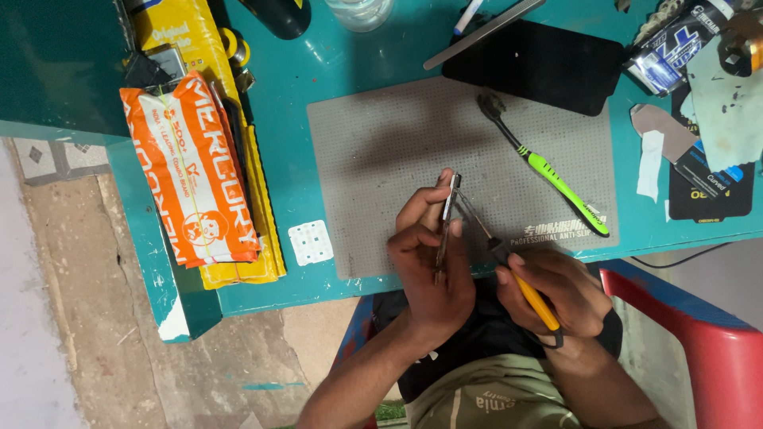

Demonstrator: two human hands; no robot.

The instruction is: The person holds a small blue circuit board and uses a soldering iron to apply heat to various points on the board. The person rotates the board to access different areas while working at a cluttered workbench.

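Hands [433, 274] with phone frame [447, 226], screwdriver [520, 286]

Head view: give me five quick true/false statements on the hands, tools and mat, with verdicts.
1. The left hand holds a thin metal strip-like part edge-on. True.
2. The right hand holds a green toothbrush. False: it holds a yellow-handled tool whose tip reaches toward the part; the green toothbrush lies on the mat.
3. The grey anti-slip mat lies on a teal table. True.
4. The orange packet lies on the mat. False: it lies left of the mat, on a yellow packet.
5. Both hands rest flat on the table. False: both are closed on things at the table's near edge.
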